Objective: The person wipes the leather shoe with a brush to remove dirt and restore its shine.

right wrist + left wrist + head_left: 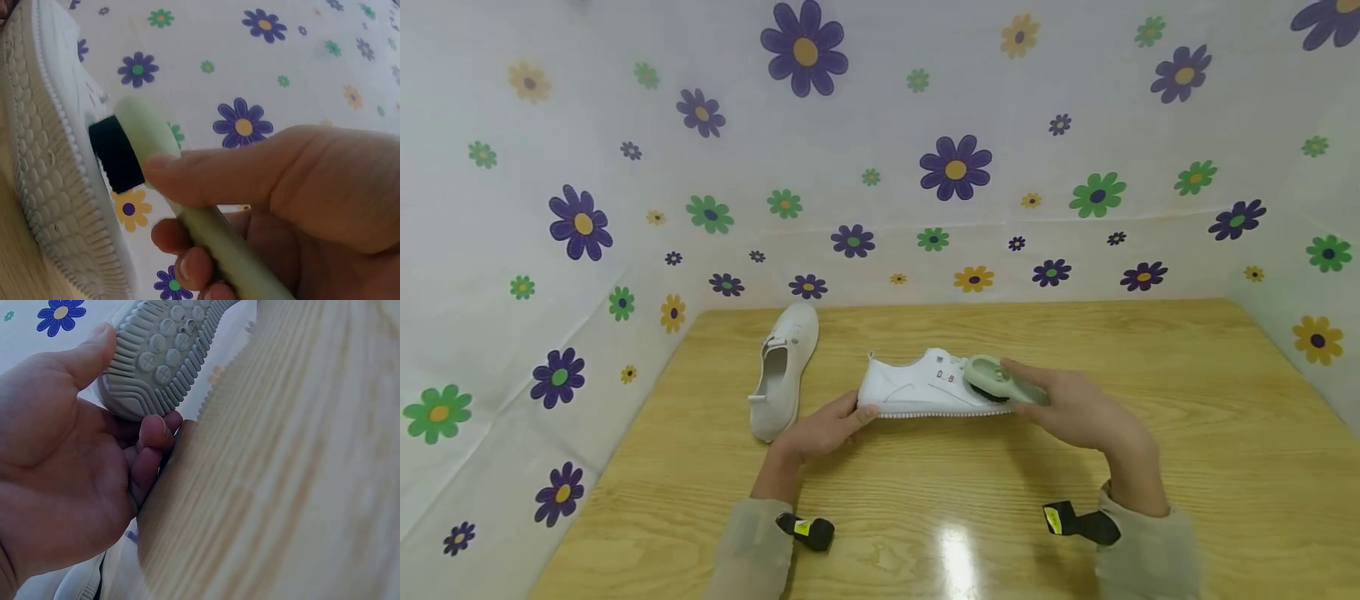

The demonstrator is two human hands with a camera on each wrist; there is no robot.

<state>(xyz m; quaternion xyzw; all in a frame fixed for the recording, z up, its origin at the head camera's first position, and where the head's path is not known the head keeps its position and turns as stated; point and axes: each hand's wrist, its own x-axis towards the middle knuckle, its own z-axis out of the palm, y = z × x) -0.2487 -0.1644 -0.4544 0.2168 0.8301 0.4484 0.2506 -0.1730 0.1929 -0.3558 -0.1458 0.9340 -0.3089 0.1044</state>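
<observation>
My left hand [829, 427] grips a white shoe [902, 387] by its heel, thumb on the side and fingers curled beneath. In the left wrist view the ridged grey sole [164, 347] faces the camera, tilted. My right hand [1078, 408] holds a light green brush [988, 377] by its handle, thumb pressed along its back. Dark bristles [117, 155] lie against the shoe's upper near the toe in the right wrist view. Small red letters show on the shoe's side, just left of the brush.
A second white shoe [784, 375] stands on the wooden table [925, 517] to the left, toe toward the back, close to my left wrist. A white cloth with printed flowers [880, 125] hangs behind the table and along both sides. Both sleeves carry small black wrist cameras.
</observation>
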